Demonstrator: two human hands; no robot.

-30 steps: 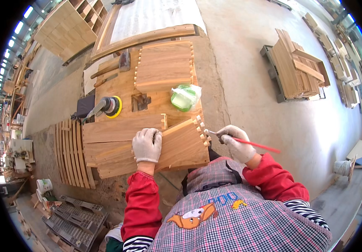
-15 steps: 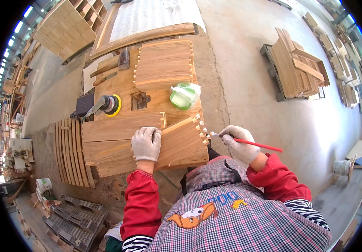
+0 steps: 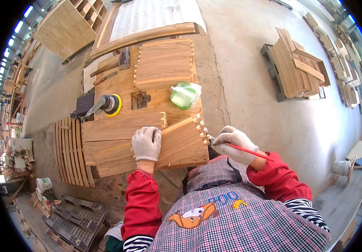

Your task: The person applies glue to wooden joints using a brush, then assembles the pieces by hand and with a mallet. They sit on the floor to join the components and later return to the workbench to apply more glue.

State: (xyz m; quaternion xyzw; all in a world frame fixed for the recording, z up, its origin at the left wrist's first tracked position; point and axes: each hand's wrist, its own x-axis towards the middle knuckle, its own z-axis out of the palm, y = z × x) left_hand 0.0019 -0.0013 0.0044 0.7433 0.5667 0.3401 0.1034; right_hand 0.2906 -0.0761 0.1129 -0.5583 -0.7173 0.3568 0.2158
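Observation:
My right hand [image 3: 235, 144], in a whitish glove, is closed around a thin red-handled brush [image 3: 248, 150]. The brush tip meets the jointed end of a wooden board [image 3: 185, 143] at the bench's front right corner; whether it touches is too small to tell. Pale dovetail-like tabs line that end. My gloved left hand [image 3: 146, 143] is closed over the same board's left part, fingers curled at its upper edge; its fingertips are partly hidden. Under and left of it lie more boards [image 3: 109, 130]. A green container in a clear plastic bag [image 3: 184, 97] sits behind the board.
On the wooden bench [image 3: 155, 103] stand a round sander with a yellow pad [image 3: 112, 105], a mallet [image 3: 123, 60], a chisel-like tool [image 3: 104, 78] and a stack of jointed boards [image 3: 164, 61]. A slatted wooden pallet [image 3: 69, 153] is at left. Stacked boards [image 3: 294, 69] rest at far right.
My right hand has shifted slightly left, bringing the brush closer to the board's jointed end, and the handle now slants more steeply. My left hand stays in place.

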